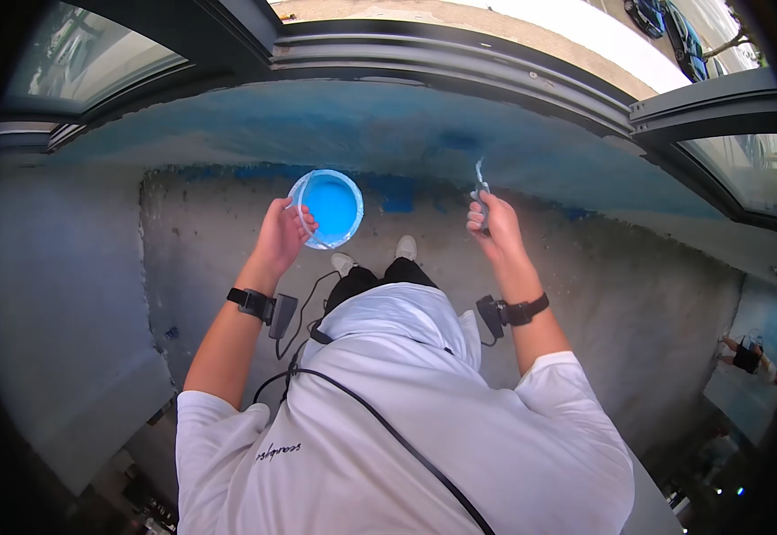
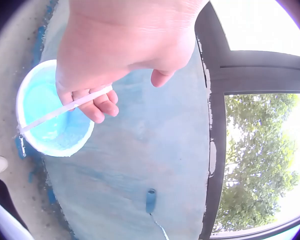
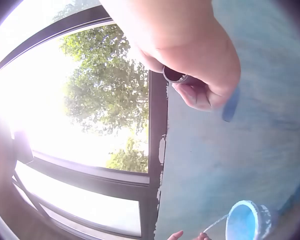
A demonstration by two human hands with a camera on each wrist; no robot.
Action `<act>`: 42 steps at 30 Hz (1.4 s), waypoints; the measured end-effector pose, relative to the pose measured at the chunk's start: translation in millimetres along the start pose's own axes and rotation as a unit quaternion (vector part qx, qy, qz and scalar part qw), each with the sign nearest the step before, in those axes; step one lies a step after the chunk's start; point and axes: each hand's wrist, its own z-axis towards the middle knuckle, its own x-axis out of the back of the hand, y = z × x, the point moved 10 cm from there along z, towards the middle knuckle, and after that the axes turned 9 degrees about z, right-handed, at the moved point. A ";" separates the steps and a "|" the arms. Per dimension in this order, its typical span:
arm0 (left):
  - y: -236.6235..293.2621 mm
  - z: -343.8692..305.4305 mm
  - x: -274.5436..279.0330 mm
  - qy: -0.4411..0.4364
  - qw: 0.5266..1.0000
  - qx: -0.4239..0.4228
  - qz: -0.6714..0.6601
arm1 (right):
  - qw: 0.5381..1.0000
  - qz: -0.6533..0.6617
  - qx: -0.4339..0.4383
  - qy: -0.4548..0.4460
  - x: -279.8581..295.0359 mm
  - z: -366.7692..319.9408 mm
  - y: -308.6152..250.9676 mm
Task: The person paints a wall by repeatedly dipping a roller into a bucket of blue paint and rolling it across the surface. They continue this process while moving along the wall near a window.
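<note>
My left hand [image 1: 280, 239] holds the thin white handle [image 2: 62, 110] of a white bucket [image 1: 359, 218], its fingers hooked under it. Bright blue paint [image 1: 329, 207] is inside the bucket, and splashes mark its rim. Out to the right, my right hand [image 1: 497, 230] grips the dark handle [image 1: 485, 201] of a paint roller, whose paint-smeared metal rod [image 1: 479, 171] points toward the wall. In the left wrist view the blue roller sleeve [image 2: 151, 201] is against the wall. My right hand partly hides that sleeve [image 3: 231, 108] in the right wrist view.
A low wall [image 1: 317, 120] with patchy blue paint runs ahead, under a dark window frame [image 1: 460, 55]. Opened window panes [image 1: 750, 169] jut out at both sides. Black cable [image 1: 397, 437] crosses my shirt. Another person [image 1: 750, 358] is at the far right.
</note>
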 end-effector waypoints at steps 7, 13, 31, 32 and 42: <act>-0.2 -3.7 -6.5 0.010 1.000 0.017 0.008 | 0.998 -0.014 -0.034 0.049 42.9 83.8 27.0; -6.4 2.5 -6.1 0.022 0.999 0.032 0.027 | 0.981 0.166 -0.073 -0.061 53.1 -30.8 -38.1; -3.5 1.2 -18.9 0.003 0.999 0.019 0.036 | 0.997 0.058 -0.012 -0.042 76.5 1.0 -32.5; -3.2 -0.1 -18.2 0.000 0.999 0.006 0.043 | 0.988 0.127 -0.043 -0.074 80.2 -9.4 -33.5; 1.4 -4.9 -16.3 0.014 0.997 0.023 0.075 | 0.999 -0.043 -0.001 -0.024 80.0 24.2 -11.5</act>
